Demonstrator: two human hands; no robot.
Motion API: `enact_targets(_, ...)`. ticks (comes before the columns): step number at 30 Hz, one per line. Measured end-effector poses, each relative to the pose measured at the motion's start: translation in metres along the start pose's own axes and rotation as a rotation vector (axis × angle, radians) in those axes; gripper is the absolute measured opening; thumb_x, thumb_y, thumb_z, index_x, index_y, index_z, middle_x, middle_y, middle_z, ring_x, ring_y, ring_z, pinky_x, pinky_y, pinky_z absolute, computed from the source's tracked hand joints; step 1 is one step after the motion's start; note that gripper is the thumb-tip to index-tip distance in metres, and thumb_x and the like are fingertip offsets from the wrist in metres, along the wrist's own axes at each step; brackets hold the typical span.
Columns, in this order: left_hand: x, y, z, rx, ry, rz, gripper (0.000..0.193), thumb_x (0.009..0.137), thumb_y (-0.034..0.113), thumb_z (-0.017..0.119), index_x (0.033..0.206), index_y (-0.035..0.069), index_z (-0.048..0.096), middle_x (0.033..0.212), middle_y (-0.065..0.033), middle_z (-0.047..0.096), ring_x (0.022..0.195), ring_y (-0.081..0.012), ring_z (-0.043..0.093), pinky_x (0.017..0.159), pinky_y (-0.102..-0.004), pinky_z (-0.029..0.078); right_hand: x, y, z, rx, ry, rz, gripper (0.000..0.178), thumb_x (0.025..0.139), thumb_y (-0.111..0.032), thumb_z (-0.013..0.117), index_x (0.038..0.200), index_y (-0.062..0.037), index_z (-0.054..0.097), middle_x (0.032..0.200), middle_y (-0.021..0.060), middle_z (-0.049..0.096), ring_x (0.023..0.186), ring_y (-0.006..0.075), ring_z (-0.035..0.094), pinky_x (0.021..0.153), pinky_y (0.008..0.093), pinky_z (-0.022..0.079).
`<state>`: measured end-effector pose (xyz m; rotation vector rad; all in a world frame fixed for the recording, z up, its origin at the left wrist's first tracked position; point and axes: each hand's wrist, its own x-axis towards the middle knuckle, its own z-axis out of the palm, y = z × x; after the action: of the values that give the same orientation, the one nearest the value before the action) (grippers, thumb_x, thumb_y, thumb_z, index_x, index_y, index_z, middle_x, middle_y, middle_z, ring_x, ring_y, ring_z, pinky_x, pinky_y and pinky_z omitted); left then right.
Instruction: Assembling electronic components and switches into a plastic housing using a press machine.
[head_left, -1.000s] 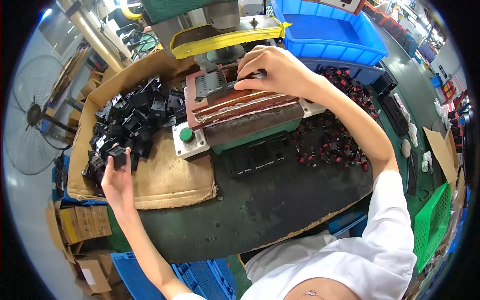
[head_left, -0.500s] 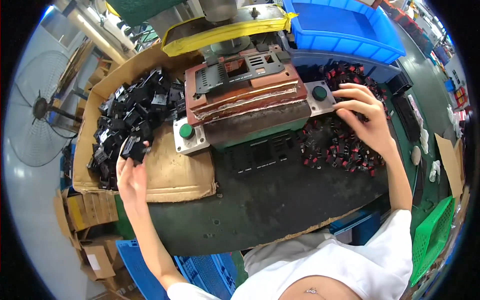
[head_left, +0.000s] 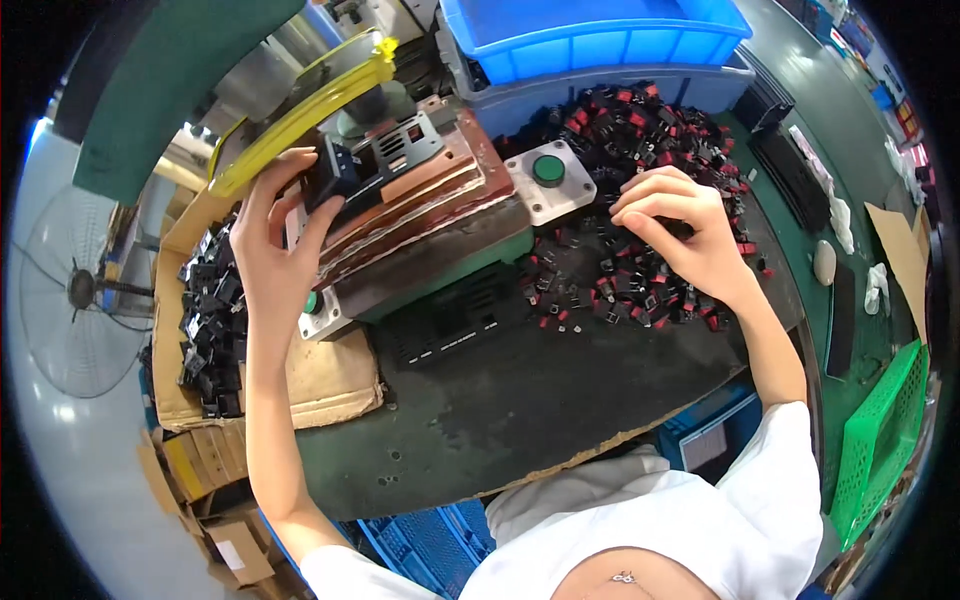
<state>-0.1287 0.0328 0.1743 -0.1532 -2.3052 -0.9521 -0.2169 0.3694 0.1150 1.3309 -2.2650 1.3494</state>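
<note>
My left hand [head_left: 275, 225] is closed on a black block-shaped plastic part [head_left: 338, 170], thumb on one side and fingers on the other. It holds the part at the left end of a black panel with cut-outs [head_left: 408, 145], which lies on a reddish-brown layered press block [head_left: 430, 205]. Beside the pile of small black-and-red switches [head_left: 650, 140], my right hand [head_left: 690, 225] hovers with bent fingers and the thumb brought close to the fingertips. Anything pinched there is too small to make out. A second black panel [head_left: 455, 320] lies on the dark table in front of the block.
A green push button [head_left: 548, 170] sits on a metal plate right of the block; another [head_left: 312, 302] is partly hidden by my left wrist. Yellow-edged press tooling [head_left: 300, 115] hangs overhead. A cardboard box [head_left: 172, 350] of black parts stands left, blue bins [head_left: 610, 50] behind.
My left hand has carried the black plastic part from the cardboard box up to the panel. My right hand has left the right push button and moved over beside the switches. The view has turned.
</note>
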Motion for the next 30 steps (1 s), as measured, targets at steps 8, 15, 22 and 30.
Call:
enact_targets(8, 0.022, -0.018, 0.007, 0.0, -0.177, 0.002, 0.03, 0.07, -0.004, 0.07, 0.099, 0.0, 0.062, 0.11, -0.008, 0.062, 0.094, -0.015, 0.059, 0.076, -0.0272, 0.049, -0.005, 0.003, -0.005, 0.059, -0.061, 0.025, 0.005, 0.08, -0.004, 0.063, 0.079, -0.0013, 0.067, 0.083, 0.0068, 0.067, 0.082, 0.0192, 0.062, 0.074, 0.0302, 0.047)
enact_targets(15, 0.024, -0.015, 0.004, 0.187, -0.159, 0.11, 0.027, 0.068, -0.004, 0.071, 0.094, -0.001, 0.064, 0.104, -0.0108, 0.065, 0.09, -0.0169, 0.061, 0.075, -0.0265, 0.049, -0.005, 0.002, -0.005, 0.04, -0.049, 0.023, 0.004, 0.08, -0.004, 0.064, 0.079, -0.0017, 0.067, 0.082, 0.0066, 0.066, 0.081, 0.0191, 0.062, 0.074, 0.0303, 0.047)
enact_targets(22, 0.024, -0.02, 0.012, 0.13, -0.156, 0.099, 0.023, 0.07, -0.002, 0.071, 0.091, -0.001, 0.062, 0.105, -0.0108, 0.065, 0.089, -0.0181, 0.062, 0.075, -0.0272, 0.05, -0.004, 0.003, -0.005, 0.031, -0.063, 0.023, 0.004, 0.079, -0.005, 0.064, 0.079, -0.0022, 0.068, 0.082, 0.0061, 0.067, 0.081, 0.0191, 0.062, 0.074, 0.0305, 0.047)
enact_targets(30, 0.026, -0.02, 0.012, 0.218, -0.148, 0.164, 0.023, 0.069, -0.001, 0.072, 0.09, -0.001, 0.062, 0.104, -0.0108, 0.065, 0.086, -0.0186, 0.062, 0.076, -0.0276, 0.05, -0.004, 0.003, -0.005, 0.022, -0.067, 0.036, 0.004, 0.079, -0.005, 0.064, 0.079, -0.0024, 0.068, 0.082, 0.006, 0.066, 0.082, 0.0189, 0.062, 0.074, 0.0305, 0.047)
